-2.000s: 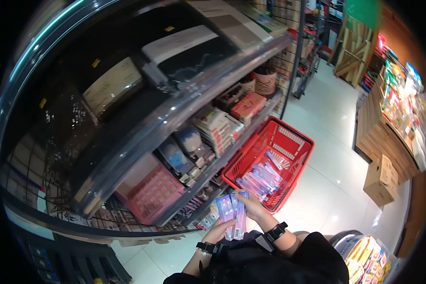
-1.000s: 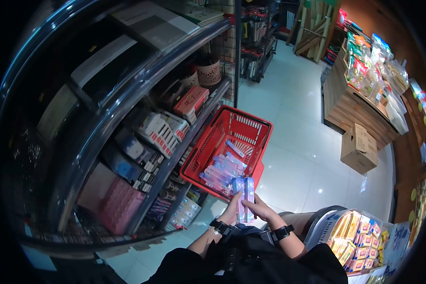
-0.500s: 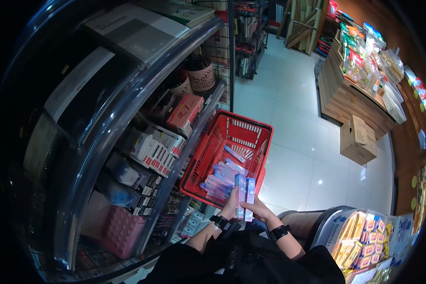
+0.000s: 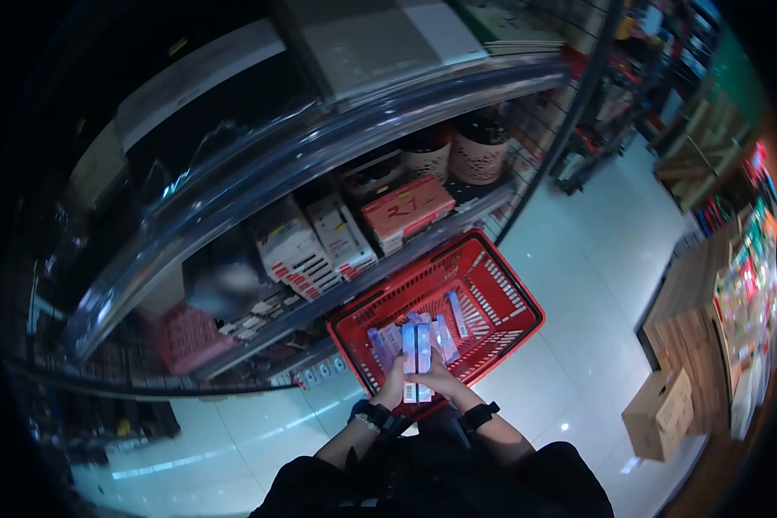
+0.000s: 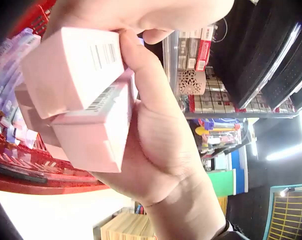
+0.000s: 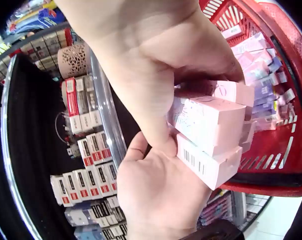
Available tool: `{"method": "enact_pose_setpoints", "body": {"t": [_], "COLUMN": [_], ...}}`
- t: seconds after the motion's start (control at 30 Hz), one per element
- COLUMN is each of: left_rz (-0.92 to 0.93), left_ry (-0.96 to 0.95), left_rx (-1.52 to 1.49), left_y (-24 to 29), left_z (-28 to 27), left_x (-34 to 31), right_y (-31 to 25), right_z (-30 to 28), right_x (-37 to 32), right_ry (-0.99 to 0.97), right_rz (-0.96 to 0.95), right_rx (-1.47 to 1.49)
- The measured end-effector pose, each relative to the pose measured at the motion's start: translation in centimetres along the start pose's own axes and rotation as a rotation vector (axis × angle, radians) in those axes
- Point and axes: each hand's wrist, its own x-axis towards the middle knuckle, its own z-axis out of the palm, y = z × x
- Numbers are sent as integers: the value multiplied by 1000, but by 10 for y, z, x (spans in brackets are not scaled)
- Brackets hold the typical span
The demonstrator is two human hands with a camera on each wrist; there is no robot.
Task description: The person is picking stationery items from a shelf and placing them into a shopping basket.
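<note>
Several slim boxes (image 4: 417,363) sit pinched together between left hand (image 4: 390,388) and right hand (image 4: 440,379), seemingly to stop the bundle slipping, with a red basket (image 4: 511,332) holding more just beyond the grip.

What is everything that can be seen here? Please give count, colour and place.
Shelves: several, dark, at left
Basket: one, red, beside the shelves
Packets: many, pink and purple, in the basket
Small boxes: at least three, pink and lilac, held
White boxes: many, white with red, on a shelf
Marked box: one, red, same shelf
Pierced pots: two, pale, same shelf
Carton: one, brown, at right
Stand: one, brown, far right
Other goods: uncountable, mixed colours, on shelves and stand
Left grip: one, bare, on small boxes
Right grip: one, bare, on small boxes
Straps: two, black, below the grips
Sleeves: two, black, at bottom
</note>
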Motion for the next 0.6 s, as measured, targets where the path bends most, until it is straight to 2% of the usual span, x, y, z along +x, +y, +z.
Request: {"method": "enact_pose_setpoints", "body": {"t": [0.1,0.17,0.2,0.23,0.27,0.3,0.33,0.37,0.4,0.43,0.5,0.53,0.57,0.6], "left_rz": [99,222,132,133,102,69,76,75,123,171,220,213,208,203], "left_ry": [4,-19,91,107,184,258,193,194,231,267,283,307,329,319], "left_rx": [6,268,211,200,282,365,251,246,275,305,369,377,387,396], "left_y": [-6,4,16,20,21,21,13,9,6,3,-7,-3,0,2], "left_z": [-13,-6,8,10,9,6,-10,-19,-27,-37,-56,-57,-59,-62], "left_x": [-6,-24,-44,-51,-57,-62,-61,-64,-66,-68,-67,-73,-76,-76], "right_y": [21,27,28,33,65,85,101,84,64,76,125,127,131,133], "right_z": [1,1,0,0,4,7,10,16,19,25,37,43,43,40], "right_x": [26,41,46,52,69,82,92,88,84,92,110,107,108,110], "right_ry": [-60,-100,-129,-153,-60,-71,-140,-205,-219,-216,-74,-19,-9,-103], "right_rz": [92,170,254,339,283,289,380,470,471,471,210,101,104,173], "right_rx": [47,133,89,45,-229,-235,-179,-121,-267,-269,-486,-503,-496,-415]}}
